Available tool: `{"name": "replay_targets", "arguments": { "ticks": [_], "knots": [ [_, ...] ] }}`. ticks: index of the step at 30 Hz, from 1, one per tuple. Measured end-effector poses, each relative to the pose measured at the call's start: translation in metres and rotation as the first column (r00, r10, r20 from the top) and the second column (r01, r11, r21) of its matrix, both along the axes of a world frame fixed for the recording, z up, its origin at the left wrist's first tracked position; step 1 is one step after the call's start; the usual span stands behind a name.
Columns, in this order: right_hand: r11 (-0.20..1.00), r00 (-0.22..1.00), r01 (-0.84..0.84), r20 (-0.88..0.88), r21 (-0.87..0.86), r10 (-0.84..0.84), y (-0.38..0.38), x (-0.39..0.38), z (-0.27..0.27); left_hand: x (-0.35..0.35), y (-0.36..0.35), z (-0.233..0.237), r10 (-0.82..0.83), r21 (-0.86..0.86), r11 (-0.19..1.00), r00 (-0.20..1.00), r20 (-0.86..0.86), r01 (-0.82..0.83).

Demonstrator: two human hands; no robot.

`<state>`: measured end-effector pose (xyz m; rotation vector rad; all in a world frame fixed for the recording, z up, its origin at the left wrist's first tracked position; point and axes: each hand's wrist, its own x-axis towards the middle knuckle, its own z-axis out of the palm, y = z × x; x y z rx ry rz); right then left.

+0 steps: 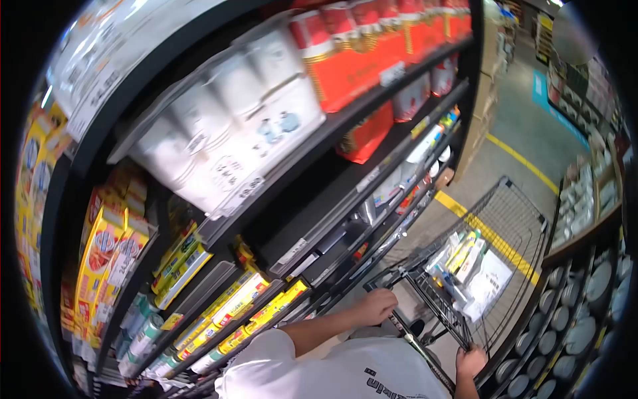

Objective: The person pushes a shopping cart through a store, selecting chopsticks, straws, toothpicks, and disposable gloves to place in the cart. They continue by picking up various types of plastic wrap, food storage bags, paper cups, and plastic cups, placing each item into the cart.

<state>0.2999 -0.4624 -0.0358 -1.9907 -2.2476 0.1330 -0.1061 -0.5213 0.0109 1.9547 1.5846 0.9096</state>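
Steel wire makes up the cart [525,219] in front of me, and both my hands are on its handle [405,329]. My left hand [375,306] sits at the handle's shelf-side end with the fingers curled down over the bar. My right hand [470,362] is at the other end, fingers clenched around it, though only the back of that hand shows at the frame's lower edge.

The cart lies straight ahead of my fingers, its long axis running away from me down the aisle floor [518,120], roughly along the yellow line [525,163]. The handle crosses that axis, so neither hand is nearer the basket than the other. The left hand is the one beside the shelving [345,126].

In the basket lie some packets [465,256] and a white bag [490,282], close to the handle end. On the shelving to my left stand wrapped white paper rolls [232,120], red boxes [359,60] above them and yellow boxes [100,253] lower down. To my right, a rack holds round bowls [571,319].
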Motion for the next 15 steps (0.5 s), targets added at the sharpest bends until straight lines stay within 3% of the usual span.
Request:
{"name": "replay_targets", "arguments": {
  "ticks": [3, 4, 5, 7, 9, 11, 12, 13, 14, 15],
  "knots": [
    [1.0, 1.0, -0.006, 0.022, -0.006, 0.006, -0.002, 0.0, 0.002, 0.008, -0.001, 0.01, 0.068, 0.022, 0.997, 0.994, 0.089, -0.07],
    [1.0, 0.999, -0.009, 0.034, -0.017, 0.01, -0.002, -0.002, 0.003, 0.008, -0.001, 0.016, 0.136, -0.014, 0.99, 0.961, 0.239, -0.137],
    [1.0, 0.999, -0.005, 0.037, -0.017, 0.005, -0.001, 0.0, 0.003, 0.003, -0.003, 0.023, 0.203, 0.024, 0.976, 0.946, 0.254, -0.216],
    [1.0, 0.999, 0.017, 0.035, -0.024, -0.016, -0.002, 0.0, -0.003, -0.023, -0.005, 0.083, 0.322, 0.09, 0.929, 0.903, 0.284, -0.359],
    [1.0, 0.999, -0.018, 0.043, 0.013, 0.018, -0.001, 0.001, -0.007, -0.068, -0.017, 0.155, 0.348, 0.331, 0.836, 0.889, 0.296, -0.438],
    [1.0, 0.999, -0.018, 0.04, 0.008, 0.017, -0.004, 0.0, -0.002, -0.096, -0.044, 0.238, 0.572, 0.59, 0.575, 0.794, 0.205, -0.567],
    [0.999, 0.998, -0.033, 0.053, -0.007, 0.033, -0.002, -0.001, -0.002, -0.109, -0.054, 0.254, 0.53, 0.58, 0.465, 0.735, 0.423, -0.669],
    [0.999, 0.997, -0.039, 0.068, -0.023, 0.04, -0.001, 0.001, -0.004, -0.135, -0.066, 0.278, 0.603, 0.81, 0.341, 0.772, 0.202, -0.478],
    [0.999, 0.996, -0.031, 0.083, -0.041, 0.034, -0.001, 0.005, -0.006, -0.145, -0.072, 0.291, 0.61, 0.815, 0.196, 0.719, 0.334, -0.545],
    [0.997, 0.987, 0.003, 0.161, -0.078, 0.009, -0.001, 0.008, -0.013, -0.158, -0.076, 0.304, 0.597, 0.827, 0.137, 0.712, 0.37, -0.545]
  ]
}}
